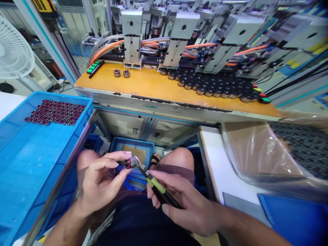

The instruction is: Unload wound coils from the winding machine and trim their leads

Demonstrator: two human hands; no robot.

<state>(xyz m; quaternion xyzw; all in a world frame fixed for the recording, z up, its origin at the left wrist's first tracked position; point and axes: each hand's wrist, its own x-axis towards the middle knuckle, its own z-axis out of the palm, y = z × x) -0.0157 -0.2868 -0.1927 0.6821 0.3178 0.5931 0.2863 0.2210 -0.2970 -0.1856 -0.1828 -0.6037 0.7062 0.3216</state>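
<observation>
1. the left hand [102, 177] is pinching a small wound coil part [127, 163] between thumb and forefinger, its fingers closed tight on it, above the lap between the knees.
2. the right hand [184, 201] is gripping the pliers [151, 181] by their yellow-green and black handles, fingers wrapped around them; the metal tip is touching the coil part.
3. the step in hand looks like trimming or nipping something at the part's edge; what the tip is biting is too small to tell.
4. more such parts are lying in the blue tray [30, 164] to the left, and on the orange table [153, 87] ahead.
5. the next move is likely calling for a steady pinch and a careful squeeze of the handles.
</observation>
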